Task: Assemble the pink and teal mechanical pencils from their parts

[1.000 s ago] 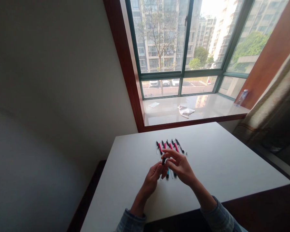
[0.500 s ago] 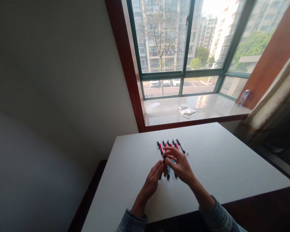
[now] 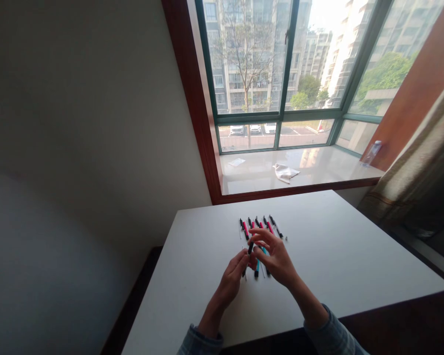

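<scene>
**Q: What do the hands have hold of?**
A: A slim black pen [image 3: 250, 248], held at a slant between the person's left hand [image 3: 230, 281] and right hand [image 3: 276, 260], above a white worktop [image 3: 329, 251]. Denim-blue shirt cuffs [image 3: 200, 341] show at the bottom of the frame.

**Q: And the fingers?**
A: Curled and closed in. The right fingers [image 3: 265, 240] pinch the pen from above, and the left fingers [image 3: 241, 261] press in from below. The hands hide part of the grip.

**Q: What lies beneath them?**
A: A close-set row of pens [image 3: 259, 226], pink-barrelled with black ends, lies side by side on the worktop. A teal pen [image 3: 257, 268] lies partly under the hands, and thin pale strips beside the row are too small to identify.

**Q: Further off?**
A: Past the worktop's far edge runs a pale window sill [image 3: 299, 172], carrying a crumpled cloth [image 3: 285, 173], a flat sheet [image 3: 237, 162] and a plastic bottle [image 3: 372, 153]. Beyond the green-framed window [image 3: 277, 118], cars [image 3: 255, 128] stand parked below a bare tree [image 3: 246, 64] and apartment towers [image 3: 318, 59].
</scene>
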Tool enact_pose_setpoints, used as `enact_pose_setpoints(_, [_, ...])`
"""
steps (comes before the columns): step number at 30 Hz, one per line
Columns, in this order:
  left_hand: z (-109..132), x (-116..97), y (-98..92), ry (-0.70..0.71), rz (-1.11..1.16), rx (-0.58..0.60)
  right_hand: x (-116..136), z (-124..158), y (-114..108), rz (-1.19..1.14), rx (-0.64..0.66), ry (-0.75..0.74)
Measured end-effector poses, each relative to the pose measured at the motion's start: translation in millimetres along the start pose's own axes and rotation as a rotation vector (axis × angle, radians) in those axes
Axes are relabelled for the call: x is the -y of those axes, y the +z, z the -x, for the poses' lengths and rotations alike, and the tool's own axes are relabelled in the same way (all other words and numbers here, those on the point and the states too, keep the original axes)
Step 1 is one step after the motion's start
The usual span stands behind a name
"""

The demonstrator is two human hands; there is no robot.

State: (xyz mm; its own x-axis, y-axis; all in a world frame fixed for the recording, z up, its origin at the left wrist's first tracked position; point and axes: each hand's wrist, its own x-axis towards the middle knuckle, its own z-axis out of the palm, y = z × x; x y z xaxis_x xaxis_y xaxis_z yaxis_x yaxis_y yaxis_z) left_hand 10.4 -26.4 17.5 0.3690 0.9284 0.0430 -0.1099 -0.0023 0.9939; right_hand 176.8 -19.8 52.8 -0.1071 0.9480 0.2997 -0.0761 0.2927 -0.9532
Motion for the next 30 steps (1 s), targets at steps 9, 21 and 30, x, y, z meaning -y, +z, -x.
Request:
enact_pose_setpoints(9, [-1,0,1.0,0.003,0.012,0.011,0,1,1,-0.005,-0.004,-0.013])
enact_pose_setpoints(21, [-1,5,-1.7,-0.008,-0.019,-0.046,-2,2,1,0.034,-0.051,0.007])
enact_pose_setpoints(30, [1,-6,0.7,0.000,0.069,0.035,6,0,4,0.008,-0.040,-0.040])
